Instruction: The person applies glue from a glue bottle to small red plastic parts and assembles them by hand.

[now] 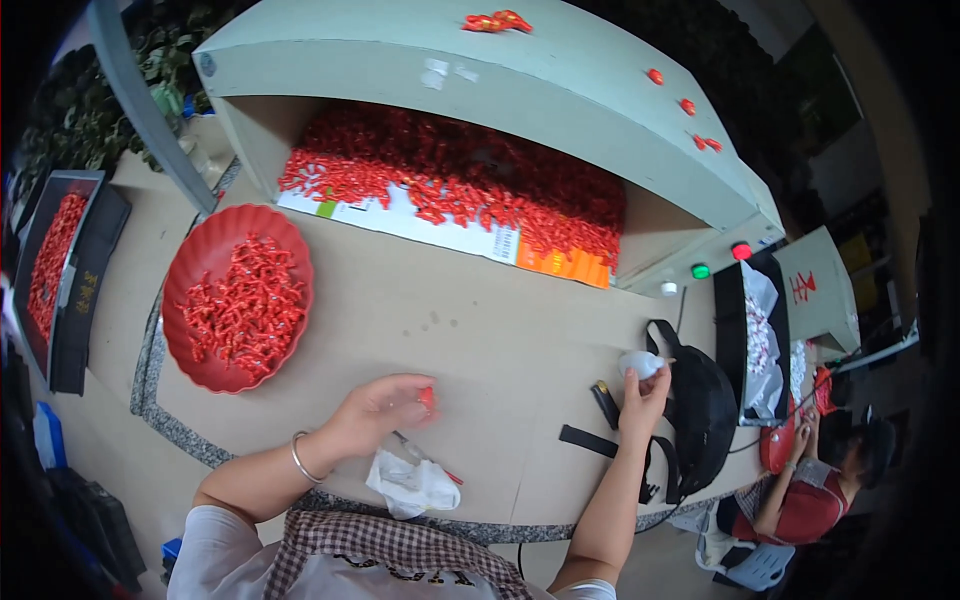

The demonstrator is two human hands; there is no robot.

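Observation:
My left hand (385, 408) rests low on the tan worktop (470, 330) and pinches a small red piece (427, 398) between thumb and fingers. A metal bangle sits on that wrist. My right hand (643, 390) is raised at the right and grips a small white rounded object (640, 363). Between the hands, near the table's front edge, lies a crumpled white cloth (412, 484) with a thin red-tipped stick beside it.
A red scalloped plate (195, 262) holding several small red pieces sits at the left. A pale machine housing (480, 75) with a heap of red pieces (450, 180) fills the back. A black bag (700, 405) lies at the right. Another person (815, 490) sits lower right.

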